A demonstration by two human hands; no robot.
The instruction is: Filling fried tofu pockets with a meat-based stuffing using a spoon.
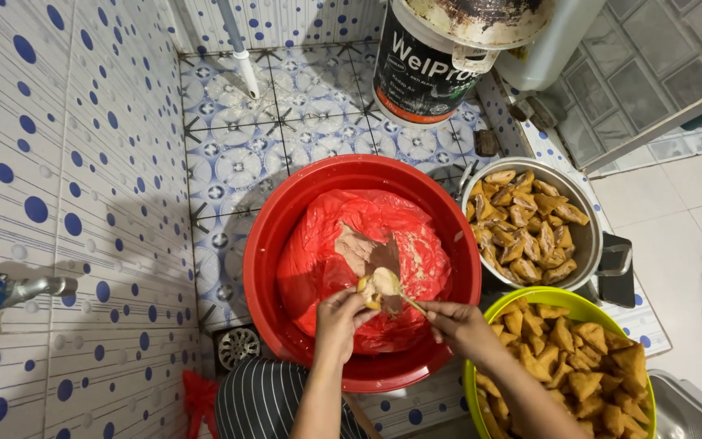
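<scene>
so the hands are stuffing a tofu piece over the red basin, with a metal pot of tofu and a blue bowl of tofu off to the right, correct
Nearly. The head view shows the bowl is lime green, not blue. The rest holds: the left hand holds a tofu piece over the red basin while the right hand works a thin stick into it, and the metal pot of tofu sits to the right.

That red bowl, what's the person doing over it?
A person is bent over the red basin, which is lined with a red plastic bag holding pale paste. Their left hand holds a piece of fried tofu above it, and their right hand pokes a thin stick at it. A metal pot and a green bowl beside the basin are both full of similar fried pieces.
</scene>
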